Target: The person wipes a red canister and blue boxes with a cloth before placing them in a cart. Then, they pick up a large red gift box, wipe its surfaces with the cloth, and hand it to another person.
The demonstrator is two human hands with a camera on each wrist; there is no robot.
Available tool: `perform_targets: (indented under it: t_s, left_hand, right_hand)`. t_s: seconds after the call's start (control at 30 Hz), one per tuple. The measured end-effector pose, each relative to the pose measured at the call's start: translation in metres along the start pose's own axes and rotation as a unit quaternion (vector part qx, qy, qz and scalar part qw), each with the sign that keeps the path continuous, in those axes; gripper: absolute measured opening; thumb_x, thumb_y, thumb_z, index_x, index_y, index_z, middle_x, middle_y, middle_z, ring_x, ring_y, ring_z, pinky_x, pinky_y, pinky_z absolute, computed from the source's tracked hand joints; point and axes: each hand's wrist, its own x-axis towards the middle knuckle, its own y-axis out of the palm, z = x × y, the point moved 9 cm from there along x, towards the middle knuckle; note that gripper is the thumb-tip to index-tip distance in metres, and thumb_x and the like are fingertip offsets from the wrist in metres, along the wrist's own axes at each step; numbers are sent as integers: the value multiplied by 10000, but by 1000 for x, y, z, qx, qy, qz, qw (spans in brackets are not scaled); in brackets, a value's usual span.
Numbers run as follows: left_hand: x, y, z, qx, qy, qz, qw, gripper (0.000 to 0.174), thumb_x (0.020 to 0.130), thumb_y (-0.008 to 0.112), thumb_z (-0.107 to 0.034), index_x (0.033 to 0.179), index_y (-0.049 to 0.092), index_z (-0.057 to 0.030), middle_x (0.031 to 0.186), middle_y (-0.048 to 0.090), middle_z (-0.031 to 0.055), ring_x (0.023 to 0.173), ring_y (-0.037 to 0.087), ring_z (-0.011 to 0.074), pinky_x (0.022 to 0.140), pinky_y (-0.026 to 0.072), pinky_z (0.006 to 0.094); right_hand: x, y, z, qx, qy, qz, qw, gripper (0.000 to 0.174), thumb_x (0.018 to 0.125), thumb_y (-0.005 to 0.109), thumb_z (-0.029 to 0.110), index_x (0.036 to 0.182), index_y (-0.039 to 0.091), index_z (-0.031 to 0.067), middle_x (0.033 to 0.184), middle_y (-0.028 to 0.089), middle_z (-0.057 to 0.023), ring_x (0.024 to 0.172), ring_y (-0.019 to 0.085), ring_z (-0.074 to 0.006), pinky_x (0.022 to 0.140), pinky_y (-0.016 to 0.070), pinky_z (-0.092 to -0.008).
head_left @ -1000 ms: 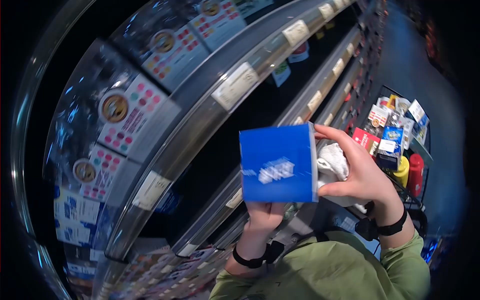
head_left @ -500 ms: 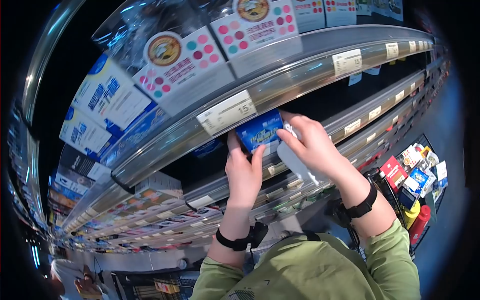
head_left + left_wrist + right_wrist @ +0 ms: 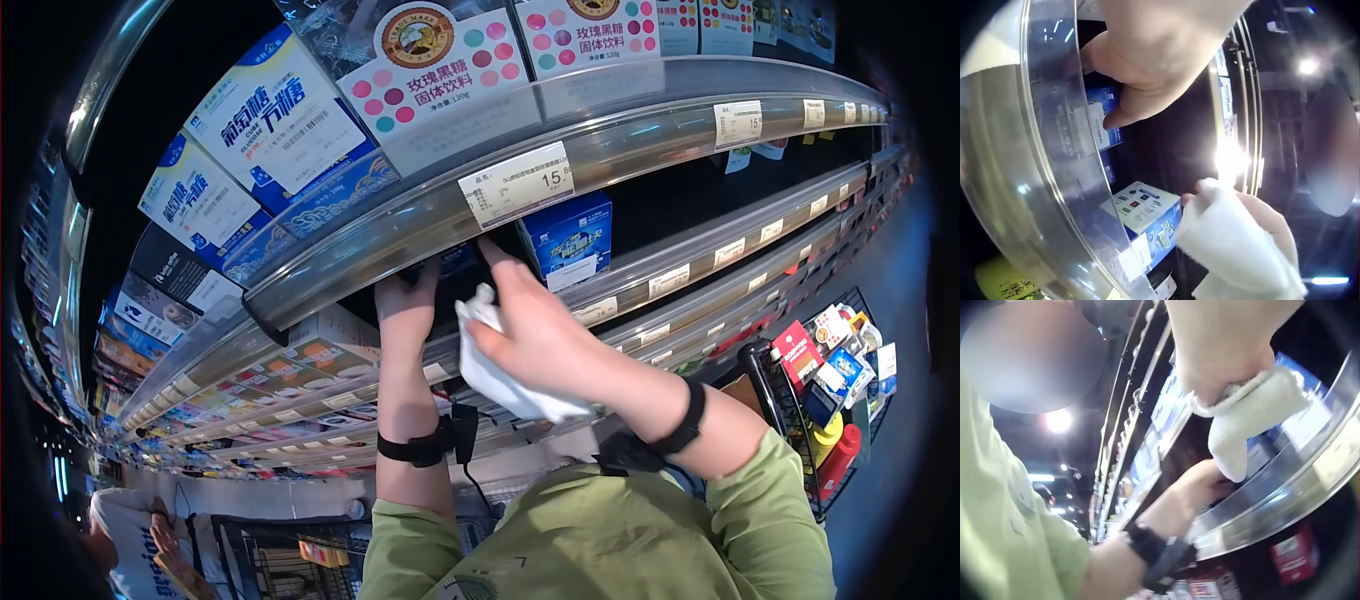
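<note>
Under the clear shelf edge, my left hand (image 3: pixel 405 305) reaches into the dark shelf space. In the left wrist view its thumb and a finger lie around a small blue box (image 3: pixel 1102 119), partly behind the clear edge strip. My right hand (image 3: pixel 530 325) holds a crumpled white cloth (image 3: pixel 515 385) against its palm, its upper fingers pointing up beside that box. Another blue box (image 3: pixel 572 240) stands upright on the same shelf, to the right of my right hand. In the right wrist view the cloth (image 3: pixel 1254 422) hides most of my right fingers.
White-and-blue packets (image 3: pixel 285 115) and dotted packs (image 3: pixel 440 65) stand on the shelf above, behind a rail with price tags (image 3: pixel 520 185). A loaded cart (image 3: pixel 865 410) is at the right. Another person (image 3: pixel 135 540) is at the lower left.
The blue box both hands held was set on the shelf and released. Both hands have moved left along the shelf, the cloth staying in my right hand.
</note>
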Motion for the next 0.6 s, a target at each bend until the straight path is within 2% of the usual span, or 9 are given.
perform_targets:
  t_s: [0.07, 0.17, 0.2, 0.3, 0.37, 0.43, 0.5, 0.57, 0.6]
  left_hand:
    - [4, 10, 14, 41, -52, 68, 995, 556, 831, 659, -227, 1284, 465, 31, 1308, 497, 241, 1221, 477, 332, 1013, 348, 344]
    - [1, 6, 4, 92, -66, 75, 991, 493, 843, 634, -197, 1251, 487, 38, 1148, 577, 280, 1083, 550, 404, 932, 415, 395]
    - [-7, 2, -15, 117, -44, 80, 989, 474, 861, 617, -156, 1266, 461, 35, 1146, 589, 245, 1062, 564, 337, 918, 420, 367]
    - [-38, -17, -47, 115, 40, 53, 991, 421, 887, 588, -65, 1259, 421, 35, 1072, 606, 165, 1006, 570, 162, 862, 443, 275]
    - [-56, -26, -56, -70, 20, 26, 997, 355, 904, 560, -59, 1215, 404, 15, 1066, 578, 137, 975, 555, 129, 857, 446, 270]
    - [-67, -25, -67, -190, -67, 65, 977, 417, 900, 565, -43, 1240, 335, 34, 1109, 502, 133, 1037, 525, 174, 907, 435, 318]
    - [-71, -27, -75, -167, -103, 99, 976, 502, 874, 580, -34, 1274, 283, 29, 1147, 498, 163, 1040, 533, 190, 924, 430, 317]
    - [-79, -14, -85, -284, -138, 170, 933, 569, 836, 599, -15, 1295, 265, 23, 1183, 490, 178, 1051, 535, 204, 935, 429, 332]
    - [-82, -7, -88, -340, -154, 192, 908, 687, 783, 647, -47, 1325, 228, 0, 1218, 483, 197, 1118, 513, 237, 956, 421, 368]
  right_hand:
    - [31, 30, -27, 30, 164, 126, 978, 652, 802, 588, 181, 1340, 305, -55, 1006, 572, -313, 997, 571, -404, 865, 450, -406]
    - [52, 42, -40, 143, 217, 127, 957, 585, 786, 589, 167, 1298, 379, -23, 965, 607, -262, 907, 604, -354, 808, 467, -386]
    - [55, 40, -48, 99, 143, 51, 983, 534, 781, 594, 172, 1259, 428, 2, 978, 619, -219, 879, 611, -305, 778, 472, -371]
    - [23, 22, -23, 90, 99, 21, 991, 493, 808, 601, 172, 1229, 434, -25, 977, 601, -257, 929, 602, -293, 797, 464, -365]
    - [-1, 10, -9, 141, 112, -5, 984, 437, 831, 602, 136, 1206, 447, -25, 976, 598, -225, 929, 593, -245, 806, 460, -342]
    - [-15, 2, 0, 172, 106, -13, 979, 418, 831, 614, 146, 1174, 451, -30, 995, 586, -229, 942, 596, -260, 809, 461, -347]
    - [-28, -13, 7, 204, 100, -24, 974, 402, 831, 626, 157, 1141, 455, -35, 1013, 575, -234, 956, 598, -275, 811, 462, -351]
    - [-41, -34, 18, 200, 56, -30, 978, 439, 833, 631, 141, 1201, 458, -22, 1077, 576, -180, 991, 583, -219, 840, 456, -323]
    - [-51, -36, 15, 283, 108, -11, 953, 509, 829, 634, 140, 1279, 444, -4, 1129, 574, -143, 1029, 572, -215, 888, 440, -324]
